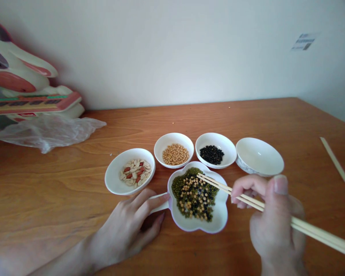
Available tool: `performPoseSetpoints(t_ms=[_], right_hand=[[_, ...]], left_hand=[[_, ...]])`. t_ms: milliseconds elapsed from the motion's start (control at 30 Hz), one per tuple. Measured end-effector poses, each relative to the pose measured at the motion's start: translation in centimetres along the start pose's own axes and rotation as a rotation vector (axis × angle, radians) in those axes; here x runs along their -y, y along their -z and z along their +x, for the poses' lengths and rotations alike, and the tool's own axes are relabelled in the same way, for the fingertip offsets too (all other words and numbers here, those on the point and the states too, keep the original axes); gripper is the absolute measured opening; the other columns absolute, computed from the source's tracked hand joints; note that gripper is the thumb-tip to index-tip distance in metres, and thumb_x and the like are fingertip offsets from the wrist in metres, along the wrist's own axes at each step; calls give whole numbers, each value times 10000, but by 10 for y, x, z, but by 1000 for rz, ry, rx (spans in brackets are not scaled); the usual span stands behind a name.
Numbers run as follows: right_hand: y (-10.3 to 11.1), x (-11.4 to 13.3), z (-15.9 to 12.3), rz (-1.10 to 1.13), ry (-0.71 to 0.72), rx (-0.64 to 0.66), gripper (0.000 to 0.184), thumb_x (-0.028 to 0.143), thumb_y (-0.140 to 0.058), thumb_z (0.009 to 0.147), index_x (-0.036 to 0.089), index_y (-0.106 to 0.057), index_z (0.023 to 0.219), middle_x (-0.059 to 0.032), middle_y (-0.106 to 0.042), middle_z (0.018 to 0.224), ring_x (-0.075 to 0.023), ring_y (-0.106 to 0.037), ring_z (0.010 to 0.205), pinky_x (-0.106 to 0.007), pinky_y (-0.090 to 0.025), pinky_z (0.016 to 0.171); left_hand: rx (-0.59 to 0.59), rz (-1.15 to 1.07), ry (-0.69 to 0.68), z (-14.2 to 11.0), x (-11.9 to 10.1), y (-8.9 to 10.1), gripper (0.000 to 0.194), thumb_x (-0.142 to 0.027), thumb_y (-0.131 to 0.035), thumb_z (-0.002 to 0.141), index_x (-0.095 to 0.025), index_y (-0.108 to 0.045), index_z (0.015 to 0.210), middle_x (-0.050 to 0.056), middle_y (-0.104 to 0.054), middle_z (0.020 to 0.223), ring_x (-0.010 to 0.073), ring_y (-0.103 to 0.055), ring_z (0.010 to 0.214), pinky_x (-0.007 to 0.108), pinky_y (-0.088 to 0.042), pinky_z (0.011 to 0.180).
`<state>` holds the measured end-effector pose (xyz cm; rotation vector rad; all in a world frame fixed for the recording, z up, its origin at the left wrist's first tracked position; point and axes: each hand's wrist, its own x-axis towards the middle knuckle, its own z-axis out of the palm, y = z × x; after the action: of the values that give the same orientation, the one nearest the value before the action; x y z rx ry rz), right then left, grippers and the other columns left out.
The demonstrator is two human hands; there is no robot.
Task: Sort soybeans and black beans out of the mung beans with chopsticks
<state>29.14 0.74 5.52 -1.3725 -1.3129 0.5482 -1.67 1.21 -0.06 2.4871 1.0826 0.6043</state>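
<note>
Presently: right hand [271, 214] closed around a pair of wooden chopsticks [264, 207], thumb on top, fingers curled beneath; butt ends running off past the wrist toward the lower right. Tips reaching out ahead-left of the knuckles, lying over the far edge of the mixed beans [194, 195], close together; whether a bean sits between them cannot be told.

Beans heaped in a flower-shaped white dish [218, 220], just left of the right hand and between both hands. Green, yellow and black mixed together.

Left hand [129, 228] palm down on the table [60, 191], fingers pinched on the dish's short white handle [158, 203], index on top, thumb below. Dish itself just right of those fingertips.

Beyond the left fingertips, touching or nearly so: white bowl of peanuts and pale seeds [130, 171]. Farther ahead, between the hands: small bowl of yellow beans [174, 150], then a small bowl of black beans [215, 150] beside it. Directly beyond the right knuckles: white bowl [259, 156], nothing seen inside, tilted slightly, rim close to the fingers.

Well off right of the right hand: paper chopstick sleeve [335, 160] flat on the wood. Far ahead-left of the left hand: crumpled clear plastic bag [50, 132], with a white and red toy [23, 84] behind it against the wall.
</note>
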Motion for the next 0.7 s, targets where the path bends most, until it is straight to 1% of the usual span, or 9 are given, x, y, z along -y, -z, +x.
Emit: performPoseSetpoints(t_ms=[167,233,333,433,533,700], right_hand=[[9,-4,1,-9,30,161,829,698,-146,1087,226,-658,638,-55,-589,551,-188,-566,562,-317,-382,496],[10,-6,1,-9,37,198,845,722,-115,1074,228,-652,649,-53,-585,558,-189,-561,562,-317,-385,496],[9,-10,1,-3,17,200,838,720,-116,1073,230,-658,664,-51,-572,560,-192,-564,570,-316,-394,506],[6,-12,1,-2,-11,217,836,708,-124,1079,227,-670,667,-59,-596,571,-195,-573,573,-320,-403,511],[4,-14,0,2,-11,207,837,701,-134,1082,223,-681,666,-65,-612,581,-195,-576,574,-320,-412,513],[1,-14,0,2,-7,182,820,698,-167,1089,225,-683,661,-61,-619,582,-189,-573,564,-313,-422,518]], left_hand=[[3,-20,-12,0,0,1,642,-110,-617,1008,-315,-417,1583,85,-694,1271,208,-718,1035,356,-647,876],[4,-16,-12,1,0,1,639,-107,-615,1005,-312,-420,1578,85,-699,1273,211,-720,1031,365,-652,875],[1,-3,-18,2,-2,2,618,-112,-611,1003,-300,-433,1565,88,-708,1258,217,-732,1023,373,-663,866],[-18,10,-24,3,-4,4,599,-126,-614,1004,-293,-455,1557,89,-720,1235,222,-748,1039,372,-676,876],[-34,13,-25,5,-5,5,589,-135,-617,1002,-295,-474,1550,87,-731,1218,221,-755,1048,368,-681,890],[-27,9,-18,4,-4,4,579,-139,-622,1003,-294,-480,1542,86,-723,1232,223,-745,1054,367,-674,884]])
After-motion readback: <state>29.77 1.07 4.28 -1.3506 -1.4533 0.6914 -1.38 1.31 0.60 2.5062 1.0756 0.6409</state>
